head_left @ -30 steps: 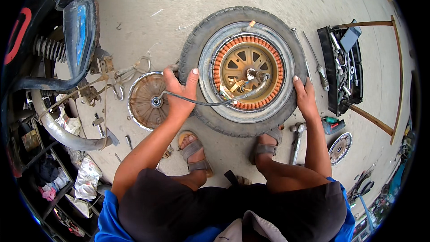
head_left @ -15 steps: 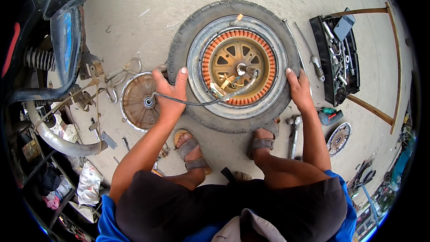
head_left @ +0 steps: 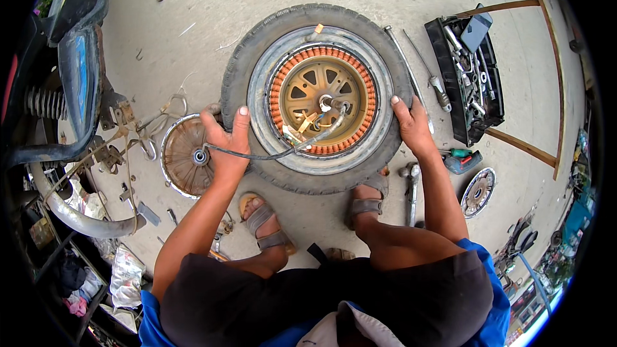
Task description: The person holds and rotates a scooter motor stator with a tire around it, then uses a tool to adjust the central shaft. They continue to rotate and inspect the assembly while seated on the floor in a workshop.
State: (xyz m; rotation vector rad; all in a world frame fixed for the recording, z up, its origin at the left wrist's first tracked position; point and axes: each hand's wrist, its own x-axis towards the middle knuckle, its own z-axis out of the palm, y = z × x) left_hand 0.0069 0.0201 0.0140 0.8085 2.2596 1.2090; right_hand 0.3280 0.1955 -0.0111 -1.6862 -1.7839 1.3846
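Observation:
A wheel lies on the ground before me, its black tyre (head_left: 321, 182) round a grey metal rim (head_left: 257, 99). Inside sits a gold-coloured hub motor core ringed with copper coils (head_left: 367, 80), a shaft (head_left: 330, 103) at its middle. My left hand (head_left: 226, 149) is closed on the tyre's left side, thumb on top, the other fingers partly hidden. From the shaft a dark cable (head_left: 270, 157) runs out across this hand. On the right side my right hand (head_left: 412, 130) grips the tyre likewise, thumb on the sidewall. A round brown metal cover (head_left: 176, 160) lies beside my left hand.
A black toolbox (head_left: 450, 99) of sockets and spanners, with a phone (head_left: 476, 32) on it, stands right. Near it lie a screwdriver (head_left: 441, 93), a long bar (head_left: 402, 58), a wrench (head_left: 412, 196) and a slotted disc (head_left: 479, 193). A motorbike frame (head_left: 80, 80) fills the left.
The whole view has shifted, so the wheel and most things appear farther left. Both hands keep their hold on the tyre.

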